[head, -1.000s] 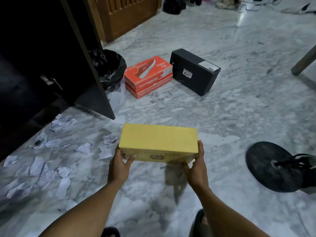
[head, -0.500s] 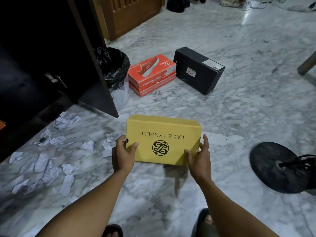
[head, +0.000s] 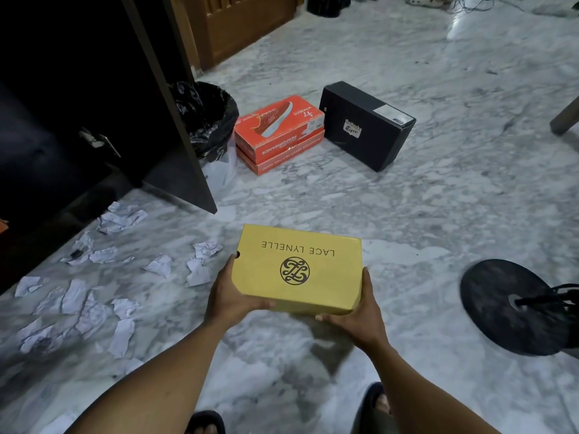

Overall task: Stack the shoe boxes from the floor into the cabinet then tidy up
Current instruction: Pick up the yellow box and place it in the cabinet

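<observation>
Dim light, glare on far floor [head: 463, 26], cabinet [head: 62, 89] interior black.

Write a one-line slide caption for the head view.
Left hand and right hand hold the yellow shoe box above the floor; orange boxes and black box wait beyond.

Two-handed grip, arms stretched forward.
The left hand [head: 230, 297] and the right hand [head: 357, 319] clasp opposite ends of a yellow cardboard shoe box [head: 297, 267], thumbs lying up its sides and fingers curled beneath it. Both bare forearms reach forward, angling in toward each other.
</observation>
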A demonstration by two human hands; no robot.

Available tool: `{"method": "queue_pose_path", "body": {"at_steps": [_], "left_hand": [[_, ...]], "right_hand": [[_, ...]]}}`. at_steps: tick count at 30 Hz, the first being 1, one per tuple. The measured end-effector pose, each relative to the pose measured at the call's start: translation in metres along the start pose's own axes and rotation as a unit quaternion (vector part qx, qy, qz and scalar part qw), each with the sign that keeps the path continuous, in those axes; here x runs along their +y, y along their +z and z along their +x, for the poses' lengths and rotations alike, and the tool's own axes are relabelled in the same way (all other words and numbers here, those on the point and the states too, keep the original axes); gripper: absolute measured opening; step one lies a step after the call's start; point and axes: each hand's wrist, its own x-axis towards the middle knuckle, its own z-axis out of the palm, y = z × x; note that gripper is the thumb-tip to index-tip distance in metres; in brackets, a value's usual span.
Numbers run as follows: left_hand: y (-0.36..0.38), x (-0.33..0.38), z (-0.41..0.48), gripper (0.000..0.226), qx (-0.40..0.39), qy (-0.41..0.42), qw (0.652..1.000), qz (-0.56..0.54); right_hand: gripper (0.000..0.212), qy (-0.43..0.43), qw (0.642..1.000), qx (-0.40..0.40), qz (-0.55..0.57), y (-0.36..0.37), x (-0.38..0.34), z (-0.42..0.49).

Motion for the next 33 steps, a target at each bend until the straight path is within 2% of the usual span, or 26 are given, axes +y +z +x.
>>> {"method": "queue_pose_path", "body": {"at_steps": [3,8,12,16,19,22,25,30,33], "left_hand": [[-0.002,0.001,0.003,0.145,0.001,0.008,1.000,0.004],[-0.021,0.038,-0.012,0.139,0.028,0.043,0.999,-0.003],[-0.061,0.061,-0.037,0.137,0.071,0.078,0.994,0.012],[-0.119,0.057,-0.067,0.130,0.112,0.094,0.989,0.007],[-0.170,0.047,-0.085,0.141,0.155,0.088,0.984,-0.008],[-0.229,0.070,-0.133,0.129,0.197,0.098,0.976,0.005],[-0.290,0.082,-0.166,0.129,0.261,0.090,0.960,0.041],[-0.391,0.097,-0.205,0.128,0.369,0.103,0.924,0.021],[-0.448,0.123,-0.226,0.118,0.433,0.098,0.896,0.011]], "right_hand": [[0.114,-0.027,0.999,0.005,-0.023,-0.002,-0.002,0.002],[0.115,-0.043,0.999,0.019,-0.008,-0.012,-0.021,0.001],[0.125,-0.064,0.997,0.030,0.021,-0.012,-0.063,-0.018],[0.121,-0.099,0.995,0.009,0.025,0.004,-0.108,-0.046],[0.121,-0.126,0.991,-0.012,0.033,0.029,-0.146,-0.070],[0.119,-0.168,0.984,-0.045,0.043,0.059,-0.189,-0.087],[0.100,-0.220,0.970,-0.081,0.065,0.091,-0.241,-0.098],[0.089,-0.300,0.939,-0.145,0.086,0.153,-0.341,-0.106],[0.096,-0.333,0.922,-0.169,0.101,0.189,-0.414,-0.108]]}}
